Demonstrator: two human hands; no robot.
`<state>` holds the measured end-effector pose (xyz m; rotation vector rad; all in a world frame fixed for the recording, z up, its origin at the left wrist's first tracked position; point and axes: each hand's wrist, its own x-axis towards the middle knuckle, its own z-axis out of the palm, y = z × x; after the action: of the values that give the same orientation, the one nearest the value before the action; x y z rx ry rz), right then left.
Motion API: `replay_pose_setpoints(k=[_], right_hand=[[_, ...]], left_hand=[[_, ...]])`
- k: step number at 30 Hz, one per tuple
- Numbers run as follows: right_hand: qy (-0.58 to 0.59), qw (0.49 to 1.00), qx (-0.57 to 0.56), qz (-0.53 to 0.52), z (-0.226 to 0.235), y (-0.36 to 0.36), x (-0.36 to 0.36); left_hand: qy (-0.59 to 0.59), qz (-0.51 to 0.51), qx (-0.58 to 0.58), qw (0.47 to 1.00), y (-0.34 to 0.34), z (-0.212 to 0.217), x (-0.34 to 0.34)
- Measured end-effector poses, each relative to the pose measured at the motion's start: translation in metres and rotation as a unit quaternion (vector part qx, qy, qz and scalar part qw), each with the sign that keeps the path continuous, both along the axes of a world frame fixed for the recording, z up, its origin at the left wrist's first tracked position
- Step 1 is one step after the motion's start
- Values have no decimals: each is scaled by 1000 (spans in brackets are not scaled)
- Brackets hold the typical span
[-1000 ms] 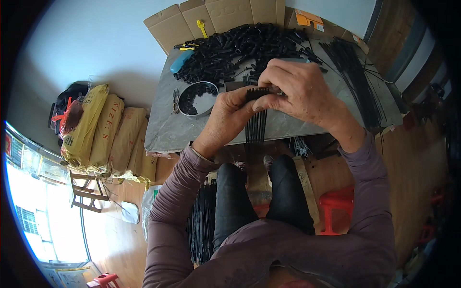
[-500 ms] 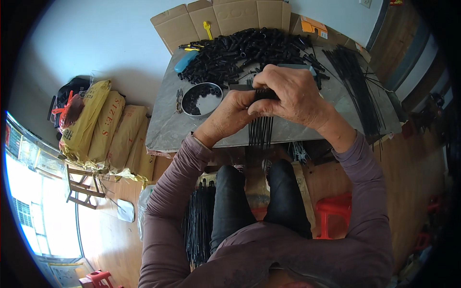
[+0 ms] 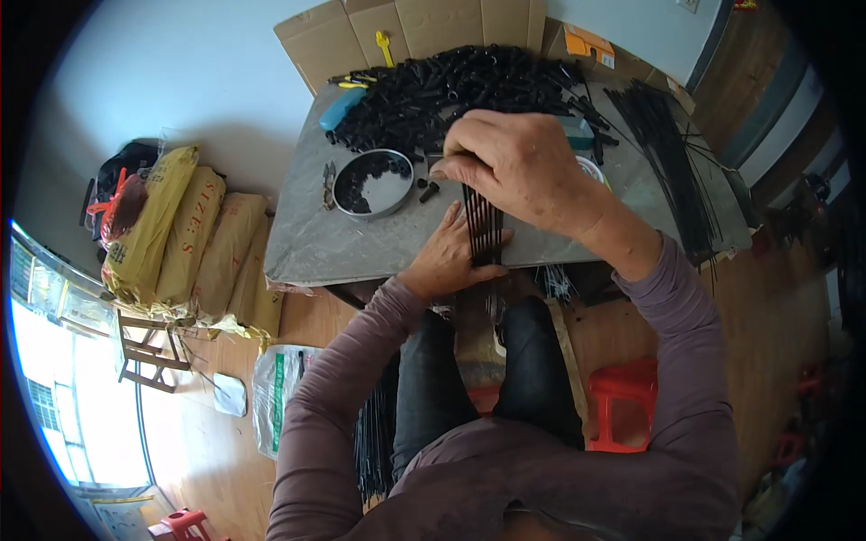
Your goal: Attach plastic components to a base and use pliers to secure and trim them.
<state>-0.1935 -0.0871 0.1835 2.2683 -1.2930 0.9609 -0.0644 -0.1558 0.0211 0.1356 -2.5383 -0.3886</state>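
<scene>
A row of thin black rods (image 3: pixel 484 224) runs between my hands at the table's near edge. My left hand (image 3: pixel 444 257) lies low at the edge, closed around the lower part of the rods, its thumb across them. Above it, my right hand (image 3: pixel 528 171) is closed at their upper ends, which its fingers hide. A small dark grey piece (image 3: pixel 438 157) shows by the right thumb tip; whether it is held I cannot tell. Left of the rods stand a round metal tin (image 3: pixel 383 200) with small black parts and a loose black tubular piece (image 3: pixel 429 192).
A large heap of black tubular parts (image 3: pixel 460 86) covers the table's back, before a cardboard screen (image 3: pixel 437 27). Long black rods (image 3: pixel 667 162) lie at the right. Pliers (image 3: pixel 328 185) are beside the tin. Yellow sacks (image 3: pixel 153 234) stand left, a red stool (image 3: pixel 624 401) right.
My left hand has moved down from the right hand to the lower part of the rods. The right hand stays high, shifted slightly left. The loose black piece beside the tin now shows.
</scene>
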Motion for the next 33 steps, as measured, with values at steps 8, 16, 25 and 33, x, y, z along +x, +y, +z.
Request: replay_pose_setpoints(k=[8, 16, 25, 33], right_hand=[[-246, 961, 129, -10, 24, -61, -104], [-86, 884, 290, -357, -120, -112, -230], [45, 873, 319, -365, -108, -119, -228], [-7, 953, 128, -274, -104, -98, -198]], left_hand=[[-57, -11, -12, 998, -13, -15, -3], [-111, 81, -24, 990, -3, -10, -11], [-118, 79, -25, 990, -6, -7, -8], [-134, 59, -4, 989, 0, -1, -7]])
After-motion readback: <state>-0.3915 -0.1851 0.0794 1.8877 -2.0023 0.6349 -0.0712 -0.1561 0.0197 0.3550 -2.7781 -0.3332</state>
